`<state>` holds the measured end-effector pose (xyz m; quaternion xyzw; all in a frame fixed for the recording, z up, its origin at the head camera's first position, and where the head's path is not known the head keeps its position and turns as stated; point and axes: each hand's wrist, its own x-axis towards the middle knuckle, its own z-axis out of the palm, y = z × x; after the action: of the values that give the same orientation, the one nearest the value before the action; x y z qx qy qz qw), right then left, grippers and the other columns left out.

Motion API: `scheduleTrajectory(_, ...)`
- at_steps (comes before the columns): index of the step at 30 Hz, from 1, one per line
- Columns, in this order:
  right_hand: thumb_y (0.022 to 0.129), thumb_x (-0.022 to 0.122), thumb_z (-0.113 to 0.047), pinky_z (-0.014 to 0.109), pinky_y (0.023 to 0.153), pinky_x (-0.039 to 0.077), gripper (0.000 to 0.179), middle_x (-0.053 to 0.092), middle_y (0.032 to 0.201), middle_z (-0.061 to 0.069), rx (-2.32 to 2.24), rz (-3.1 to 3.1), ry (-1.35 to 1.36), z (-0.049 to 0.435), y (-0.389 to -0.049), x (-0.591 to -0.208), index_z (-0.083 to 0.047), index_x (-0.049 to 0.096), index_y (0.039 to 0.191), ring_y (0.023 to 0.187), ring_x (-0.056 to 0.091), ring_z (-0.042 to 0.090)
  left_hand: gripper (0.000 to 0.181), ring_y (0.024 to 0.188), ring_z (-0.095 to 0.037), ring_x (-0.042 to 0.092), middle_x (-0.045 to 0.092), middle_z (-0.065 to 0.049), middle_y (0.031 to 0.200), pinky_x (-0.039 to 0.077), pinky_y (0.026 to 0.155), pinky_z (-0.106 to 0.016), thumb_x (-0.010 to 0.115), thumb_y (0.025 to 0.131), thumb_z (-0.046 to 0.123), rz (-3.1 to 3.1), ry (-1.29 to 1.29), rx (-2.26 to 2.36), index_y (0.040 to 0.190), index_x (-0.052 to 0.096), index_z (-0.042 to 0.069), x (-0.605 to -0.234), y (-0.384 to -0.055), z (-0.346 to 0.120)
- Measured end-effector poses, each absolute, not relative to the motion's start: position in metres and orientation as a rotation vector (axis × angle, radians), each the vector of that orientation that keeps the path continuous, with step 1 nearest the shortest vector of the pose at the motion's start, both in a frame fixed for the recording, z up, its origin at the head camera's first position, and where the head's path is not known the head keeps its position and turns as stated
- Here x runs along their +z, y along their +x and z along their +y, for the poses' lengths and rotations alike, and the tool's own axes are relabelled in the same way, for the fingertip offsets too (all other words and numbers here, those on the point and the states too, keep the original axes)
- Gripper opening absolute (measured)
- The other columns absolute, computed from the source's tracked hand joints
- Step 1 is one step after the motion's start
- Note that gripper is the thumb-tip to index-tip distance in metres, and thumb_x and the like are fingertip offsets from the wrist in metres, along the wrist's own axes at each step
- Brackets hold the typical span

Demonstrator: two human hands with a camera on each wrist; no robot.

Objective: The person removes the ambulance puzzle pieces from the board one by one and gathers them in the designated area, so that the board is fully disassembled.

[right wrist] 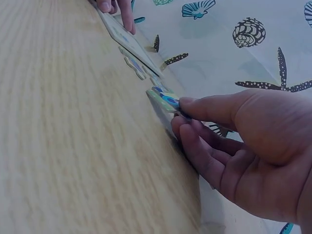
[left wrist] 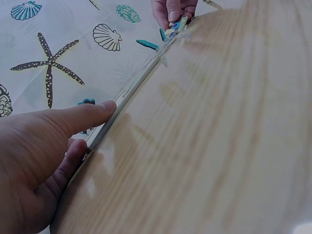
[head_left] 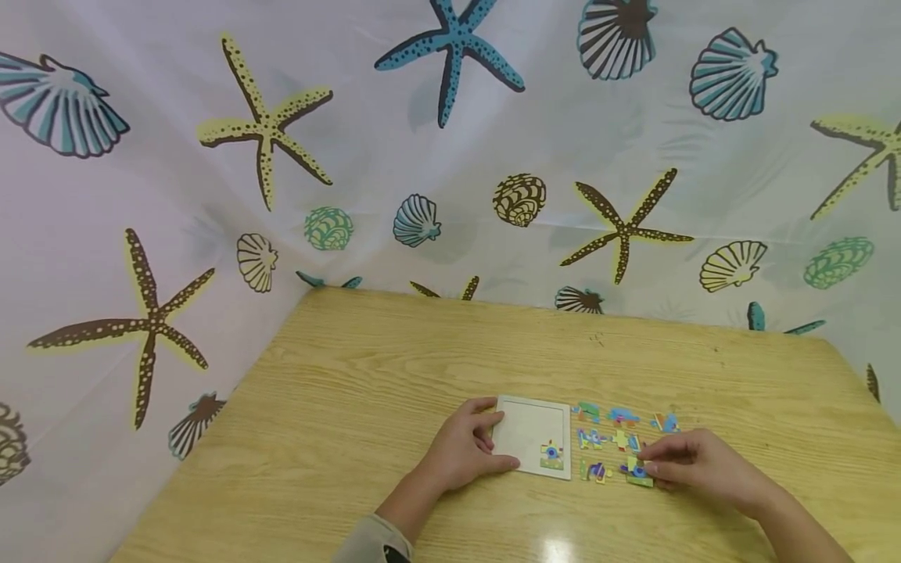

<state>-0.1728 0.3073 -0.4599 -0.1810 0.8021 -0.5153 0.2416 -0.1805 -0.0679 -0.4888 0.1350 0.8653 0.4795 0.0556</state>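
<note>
Light wood-grain table (head_left: 394,367). Lying on it: white puzzle tray (head_left: 533,434) with 1 piece seated, loose puzzle pieces (head_left: 609,442) scattered just beside its right edge.

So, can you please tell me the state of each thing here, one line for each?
Puzzle tray: flat on the table, mostly empty, one piece in its near right corner.
Fitted piece: seated in the tray.
Loose pieces: spread on the table right of the tray.
Green and blue piece: pinched by the right hand.
Left hand: holds the tray's left edge.
Right hand: grips the piece.
Table: wooden, bare elsewhere.
</note>
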Motion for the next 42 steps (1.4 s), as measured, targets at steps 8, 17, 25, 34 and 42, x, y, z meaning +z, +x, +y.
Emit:
scheduleTrajectory(8, 0.091, 0.073, -0.022, 0.024, 0.069, 0.059, 0.028, 0.072, 0.109, 0.019, -1.312, 2.455, -0.479, 0.296, -0.166, -0.464, 0.000, 0.074, 0.109, 0.083, 0.070, 0.006, 0.076, 0.077, -0.006, 0.055, 0.045, -0.008, 0.151, 0.051, 0.070, -0.016, 0.092, 0.071, 0.025, 2.621, 0.416, 1.454, 0.135, 0.060, -0.001, -0.488, -0.180, -0.068)
scheduleTrajectory(17, 0.087, 0.078, -0.024, 0.021, 0.068, 0.055, 0.018, 0.074, 0.097, 0.002, -1.139, 2.694, -0.342, 0.284, -0.154, -0.463, -0.011, 0.076, 0.099, 0.079, 0.065, 0.003, 0.076, 0.076, -0.005, 0.054, 0.046, -0.008, 0.151, 0.051, 0.070, -0.016, 0.092, 0.071, 0.025, 2.633, 0.428, 1.447, 0.134, 0.060, -0.001, -0.490, -0.180, -0.068)
scheduleTrajectory(25, 0.088, 0.077, -0.022, 0.020, 0.067, 0.055, 0.017, 0.074, 0.094, 0.000, -1.122, 2.709, -0.301, 0.283, -0.153, -0.463, -0.009, 0.075, 0.099, 0.078, 0.066, 0.005, 0.075, 0.076, -0.005, 0.055, 0.046, -0.007, 0.151, 0.051, 0.070, -0.016, 0.092, 0.071, 0.025, 2.629, 0.412, 1.456, 0.134, 0.061, 0.000, -0.490, -0.181, -0.068)
scheduleTrajectory(34, 0.093, 0.071, -0.025, 0.024, 0.067, 0.056, 0.028, 0.072, 0.097, 0.005, -1.224, 2.634, -0.223, 0.282, -0.152, -0.455, -0.002, 0.071, 0.109, 0.082, 0.067, 0.011, 0.076, 0.077, -0.005, 0.055, 0.045, -0.006, 0.151, 0.051, 0.070, -0.016, 0.092, 0.071, 0.026, 2.631, 0.404, 1.446, 0.135, 0.061, 0.001, -0.489, -0.181, -0.068)
scheduleTrajectory(42, 0.096, 0.068, -0.026, 0.028, 0.080, 0.060, 0.043, 0.066, 0.111, 0.015, -1.468, 2.351, -0.306, 0.275, -0.159, -0.450, 0.006, 0.062, 0.124, 0.101, 0.071, 0.021, 0.076, 0.076, -0.005, 0.055, 0.046, -0.006, 0.151, 0.051, 0.070, -0.016, 0.092, 0.071, 0.026, 2.632, 0.405, 1.455, 0.135, 0.061, 0.001, -0.490, -0.180, -0.069)
